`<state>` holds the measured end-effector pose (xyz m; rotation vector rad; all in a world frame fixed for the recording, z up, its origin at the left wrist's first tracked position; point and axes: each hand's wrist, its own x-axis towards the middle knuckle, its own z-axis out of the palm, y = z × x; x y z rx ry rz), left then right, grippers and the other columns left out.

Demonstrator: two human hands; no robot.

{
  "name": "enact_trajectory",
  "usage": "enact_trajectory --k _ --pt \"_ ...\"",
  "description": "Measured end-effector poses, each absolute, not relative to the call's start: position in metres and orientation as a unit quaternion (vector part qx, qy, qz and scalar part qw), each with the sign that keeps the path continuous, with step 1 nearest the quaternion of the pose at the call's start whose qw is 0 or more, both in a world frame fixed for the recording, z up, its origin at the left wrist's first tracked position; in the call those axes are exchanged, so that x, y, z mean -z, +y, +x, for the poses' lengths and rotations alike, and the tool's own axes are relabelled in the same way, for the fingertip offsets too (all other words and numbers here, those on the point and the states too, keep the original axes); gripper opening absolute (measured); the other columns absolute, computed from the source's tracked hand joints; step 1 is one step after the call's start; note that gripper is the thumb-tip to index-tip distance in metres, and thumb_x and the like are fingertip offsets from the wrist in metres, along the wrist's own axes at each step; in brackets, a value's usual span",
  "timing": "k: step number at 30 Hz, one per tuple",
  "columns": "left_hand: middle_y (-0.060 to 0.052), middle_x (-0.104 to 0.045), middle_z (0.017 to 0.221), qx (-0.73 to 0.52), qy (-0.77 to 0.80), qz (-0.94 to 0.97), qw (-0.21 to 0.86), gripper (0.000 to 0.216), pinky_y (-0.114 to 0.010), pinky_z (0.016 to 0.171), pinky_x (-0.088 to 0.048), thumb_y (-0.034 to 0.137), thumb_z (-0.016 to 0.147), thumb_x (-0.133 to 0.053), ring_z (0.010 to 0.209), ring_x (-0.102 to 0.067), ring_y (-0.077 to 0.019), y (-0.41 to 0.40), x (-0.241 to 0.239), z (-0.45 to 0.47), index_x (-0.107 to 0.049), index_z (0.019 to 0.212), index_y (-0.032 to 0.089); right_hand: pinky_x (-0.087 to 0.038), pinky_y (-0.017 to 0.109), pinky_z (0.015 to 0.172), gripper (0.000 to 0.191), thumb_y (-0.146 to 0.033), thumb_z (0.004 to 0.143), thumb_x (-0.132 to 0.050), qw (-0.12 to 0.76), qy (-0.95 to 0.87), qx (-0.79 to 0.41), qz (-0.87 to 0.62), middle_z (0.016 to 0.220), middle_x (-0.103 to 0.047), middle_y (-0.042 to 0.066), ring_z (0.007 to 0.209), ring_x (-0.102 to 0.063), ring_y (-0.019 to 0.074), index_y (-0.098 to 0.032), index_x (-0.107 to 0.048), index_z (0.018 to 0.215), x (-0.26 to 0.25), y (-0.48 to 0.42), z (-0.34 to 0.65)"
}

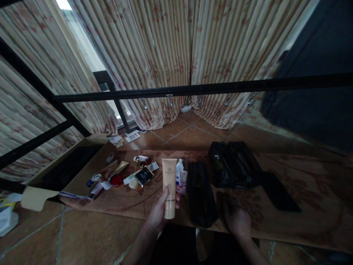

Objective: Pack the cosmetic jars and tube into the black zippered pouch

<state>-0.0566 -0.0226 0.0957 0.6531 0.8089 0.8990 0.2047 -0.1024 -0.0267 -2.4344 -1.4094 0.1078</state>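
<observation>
My left hand point(159, 210) is wrapped round a beige squeeze tube point(169, 176), held upright with its cap at the bottom. Just right of the tube, a black zip pouch point(199, 211) lies on the brown patterned cloth point(132, 206). My right hand point(239, 221) is close to that pouch's right side; its fingers are dark and smeared, so their grip is unclear. Behind the tube are a white pump bottle point(180, 165) and a pink-and-white tube point(182, 178). To the left lie a black square packet point(144, 176) and a small round cream-coloured item point(133, 183).
Shiny black bags point(231, 165) lie at the right with a dark strap-like piece point(281, 191). An open cardboard box point(79, 171) stands left, near a red round item point(116, 180) and several cosmetics. A black metal bar point(176, 91) crosses before the curtains point(165, 44).
</observation>
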Motion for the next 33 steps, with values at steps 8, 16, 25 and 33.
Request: enact_trajectory --k 8,16,25,33 --pt "-0.006 -0.065 0.076 -0.421 0.359 0.287 0.782 0.053 -0.021 0.053 -0.043 0.056 0.084 -0.055 0.055 -0.055 -0.01 -0.013 -0.104 -0.066 -0.063 0.107 0.009 -0.041 0.026 0.059 0.039 -0.033 0.094 -0.035 0.164 -0.49 -0.041 -0.855 0.113 -0.066 0.01 0.074 -0.065 0.0167 -0.02 -0.067 0.112 0.022 -0.101 0.202" --pt "-0.009 -0.068 0.086 -0.402 0.389 0.29 0.776 0.049 -0.024 0.054 -0.046 0.052 0.084 -0.057 0.057 -0.058 -0.0125 -0.023 -0.109 -0.055 -0.061 0.109 0.01 -0.039 0.025 0.056 0.036 -0.032 0.093 -0.038 0.168 -0.497 -0.045 -0.85 0.11 -0.066 0.009 0.07 -0.063 0.0146 -0.021 -0.068 0.109 0.021 -0.101 0.203" --pt "-0.014 -0.065 0.109 -0.365 0.303 0.281 0.835 0.035 -0.03 0.067 -0.049 0.038 0.088 -0.054 0.074 -0.061 -0.0172 -0.032 -0.124 -0.054 -0.062 0.109 0.011 -0.038 0.026 0.057 0.036 -0.033 0.093 -0.038 0.174 -0.491 -0.056 -0.852 0.114 -0.065 0.007 0.073 -0.064 0.0152 -0.023 -0.068 0.108 0.019 -0.1 0.202" --pt "-0.012 -0.066 0.097 -0.349 0.255 0.283 0.856 0.041 -0.025 0.06 -0.041 0.044 0.089 -0.05 0.064 -0.055 -0.0135 -0.035 -0.124 -0.046 -0.064 0.107 0.011 -0.039 0.027 0.058 0.037 -0.034 0.093 -0.038 0.175 -0.482 -0.059 -0.856 0.112 -0.065 0.01 0.074 -0.064 0.0167 -0.021 -0.068 0.11 0.019 -0.101 0.202"
